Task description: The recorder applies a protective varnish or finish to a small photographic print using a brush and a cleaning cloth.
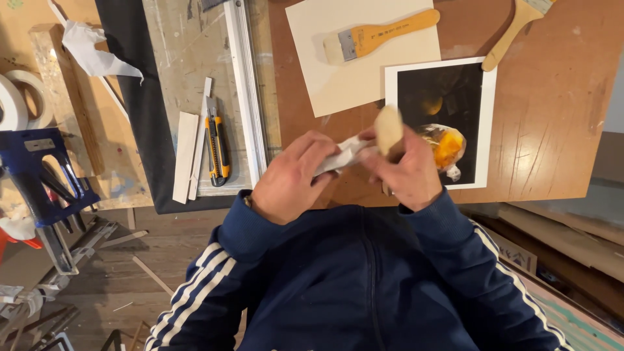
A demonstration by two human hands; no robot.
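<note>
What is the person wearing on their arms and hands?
Both arms are in a dark navy zip-up track jacket with white stripes running down each sleeve and snug ribbed cuffs at the wrists. The left hand and right hand are bare, with no gloves. Something small shows at the left cuff, too hidden to identify.

The one camera sits on my head, looking steeply down. It is close over my chest, hands and the table (552, 130) edge.

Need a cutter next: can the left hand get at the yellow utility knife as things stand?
Probably not straight away: the left hand is holding a white cloth. The utility knife lies uncovered just to its left.
</note>
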